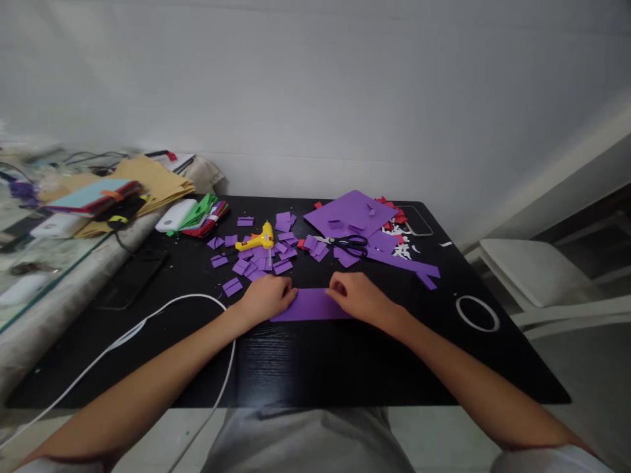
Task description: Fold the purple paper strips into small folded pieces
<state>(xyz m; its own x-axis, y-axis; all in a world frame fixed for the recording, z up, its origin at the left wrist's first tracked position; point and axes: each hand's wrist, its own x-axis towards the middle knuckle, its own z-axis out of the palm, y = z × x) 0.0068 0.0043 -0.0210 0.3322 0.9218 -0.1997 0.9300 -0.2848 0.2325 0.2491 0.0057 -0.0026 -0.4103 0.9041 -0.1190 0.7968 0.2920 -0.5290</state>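
Observation:
A purple paper strip [313,305] lies flat on the black table [305,368] in front of me. My left hand [269,297] rests on the strip's left end with fingers curled down onto it. My right hand [357,295] presses the strip's right end, fingers bent and pinching at its top edge. Just beyond the hands lie several small purple paper pieces [256,259], a yellow glue gun [256,240] and black scissors [351,244] on a larger purple sheet [350,211].
A white cable [148,323] runs across the table's left side. A white ring [477,313] lies at the right. Stacked coloured sheets [204,217], brown envelopes [148,180] and books sit at the left. A white chair [532,269] stands at the right.

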